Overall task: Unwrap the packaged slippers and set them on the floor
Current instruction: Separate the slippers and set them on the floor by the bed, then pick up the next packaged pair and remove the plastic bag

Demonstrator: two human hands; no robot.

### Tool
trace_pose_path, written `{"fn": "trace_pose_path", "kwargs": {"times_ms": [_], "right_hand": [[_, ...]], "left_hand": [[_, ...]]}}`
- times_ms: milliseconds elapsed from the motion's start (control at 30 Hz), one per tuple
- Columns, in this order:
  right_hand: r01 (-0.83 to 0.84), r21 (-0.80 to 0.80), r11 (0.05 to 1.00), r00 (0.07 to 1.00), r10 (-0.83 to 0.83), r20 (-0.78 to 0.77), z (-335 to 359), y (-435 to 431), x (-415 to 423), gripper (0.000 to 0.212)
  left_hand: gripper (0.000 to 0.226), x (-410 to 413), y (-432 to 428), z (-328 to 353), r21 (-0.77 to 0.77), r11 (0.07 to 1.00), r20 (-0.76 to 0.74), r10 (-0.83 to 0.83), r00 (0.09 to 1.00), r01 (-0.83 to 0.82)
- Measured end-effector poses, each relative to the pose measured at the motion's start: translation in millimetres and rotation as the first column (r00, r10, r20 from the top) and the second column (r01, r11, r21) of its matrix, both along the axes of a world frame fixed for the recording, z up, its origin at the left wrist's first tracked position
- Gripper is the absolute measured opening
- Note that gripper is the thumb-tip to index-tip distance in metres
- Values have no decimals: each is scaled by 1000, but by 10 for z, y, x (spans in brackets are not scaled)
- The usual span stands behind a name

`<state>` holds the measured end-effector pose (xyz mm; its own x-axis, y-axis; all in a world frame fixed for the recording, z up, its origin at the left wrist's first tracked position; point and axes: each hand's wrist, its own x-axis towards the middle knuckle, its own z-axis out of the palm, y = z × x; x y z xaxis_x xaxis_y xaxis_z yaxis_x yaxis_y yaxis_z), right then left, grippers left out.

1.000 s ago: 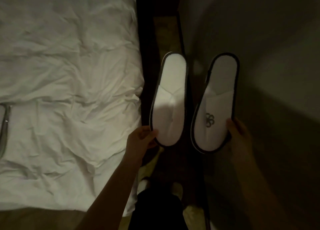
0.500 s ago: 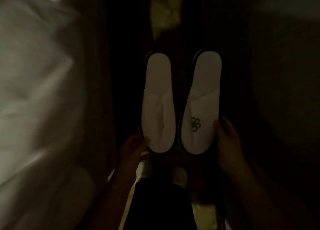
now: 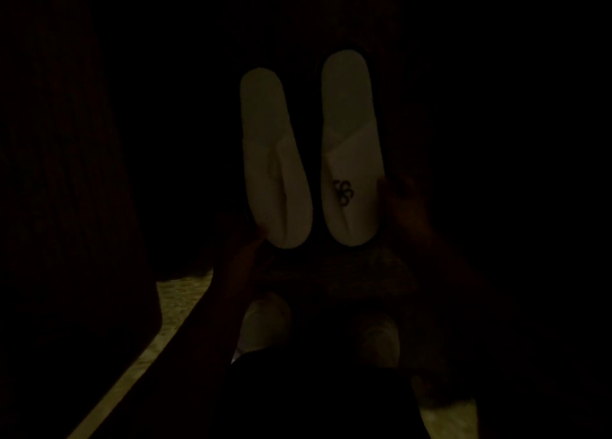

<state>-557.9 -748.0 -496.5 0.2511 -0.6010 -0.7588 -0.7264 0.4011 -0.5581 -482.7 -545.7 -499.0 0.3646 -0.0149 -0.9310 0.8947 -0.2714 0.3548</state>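
The scene is very dark. Two white slippers show side by side in the middle of the head view, toes toward me. The left slipper (image 3: 276, 160) is plain; the right slipper (image 3: 351, 153) carries a dark logo on its upper. My left hand (image 3: 241, 259) grips the toe end of the left slipper from below left. My right hand (image 3: 409, 213) grips the right edge of the right slipper near the logo. Whether the slippers touch the floor cannot be told.
A strip of pale patterned floor (image 3: 172, 309) shows at lower left. My two feet in pale socks (image 3: 265, 322) stand just below the slippers. A dark mass, the bed side (image 3: 66, 206), fills the left. Everything else is black.
The view has tilted down and darkened; the white bed has left the frame. Both slippers, still held, have come lower toward the floor in front of my feet.
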Motion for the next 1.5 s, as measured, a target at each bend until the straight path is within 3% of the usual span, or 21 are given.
{"fn": "trace_pose_path", "kwargs": {"times_ms": [133, 267, 400, 500, 567, 633, 733, 933, 1000, 1067, 1167, 1233, 1300, 1500], "right_hand": [[-79, -23, 997, 993, 77, -84, -238, 80, 2, 47], [-122, -14, 992, 987, 120, -106, -272, 115, 10, 44], [-146, -83, 986, 983, 135, -124, -356, 118, 17, 41], [-191, -198, 962, 975, 162, -152, -437, 123, 8, 41], [-236, -240, 941, 962, 193, -192, -441, 144, 9, 45], [-291, -272, 917, 935, 211, -286, -435, 171, 4, 53], [-365, -338, 867, 875, 195, -444, -557, 268, 18, 62], [-499, -315, 807, 779, 259, -572, -555, 319, 103, 68], [-471, -347, 811, 827, 270, -493, -354, 254, 141, 62], [-342, -420, 841, 934, 254, -252, 33, 224, 266, 49], [-153, -459, 875, 981, 189, 33, 852, 93, 595, 24], [-89, -457, 885, 974, 173, 146, 1443, -76, 871, 10], [-9, -479, 878, 957, 146, 249, 2137, -304, 1165, 10], [232, -503, 832, 809, 122, 575, 4631, -962, 2068, 8]], "left_hand": [[29, 0, 105, -254, -8, 999, -55, -43, 998, 42], [30, -65, 235, -459, 60, 996, 15, -72, 997, 71], [5, -99, 296, -612, 74, 991, 35, -112, 993, 109], [5, -111, 257, -587, 138, 983, 94, -137, 986, 123], [27, -136, 223, -567, 238, 955, 173, -221, 960, 177], [54, -157, 197, -559, 414, 862, 208, -403, 891, 294], [64, -205, 187, -590, 534, 741, 221, -587, 779, 407], [88, -183, 106, -548, 558, 720, 174, -588, 790, 413], [80, -69, -18, -367, 559, 731, 264, -605, 751, 392], [57, 94, -215, -66, 492, 807, 426, -549, 719, 326], [17, 456, -669, 655, 295, 924, 579, -374, 724, 242], [10, 788, -982, 1237, 131, 969, 574, -248, 780, 212], [13, 1163, -1251, 1912, 1, 979, 575, -166, 801, 202], [19, 2130, -1907, 4414, -291, 934, 746, 86, 660, 208]]}}
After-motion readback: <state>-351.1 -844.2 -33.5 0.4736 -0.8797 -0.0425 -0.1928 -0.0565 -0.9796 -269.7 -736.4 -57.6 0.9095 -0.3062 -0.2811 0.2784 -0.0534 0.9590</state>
